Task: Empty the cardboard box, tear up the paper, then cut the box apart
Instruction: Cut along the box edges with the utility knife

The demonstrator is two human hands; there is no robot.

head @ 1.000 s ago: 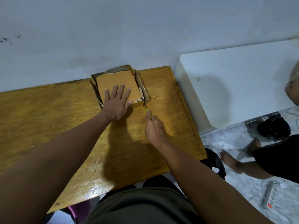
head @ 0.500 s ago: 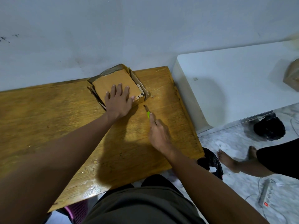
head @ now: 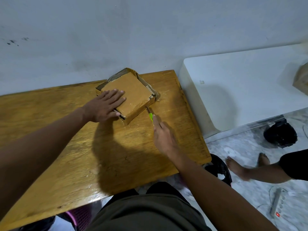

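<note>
At the far edge of the wooden table (head: 70, 147), the flattened cardboard box (head: 128, 92) lies under the left hand (head: 104, 106), fingers straight and pressing. The right hand (head: 164, 136) grips a green-handled knife (head: 150, 116), its blade at the box's near side. Light, stiff board likely slides; hold it down flat, clear of the blade.

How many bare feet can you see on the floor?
2: one foot on the marble floor right of the table, the other just behind it. Others may be hidden.
</note>
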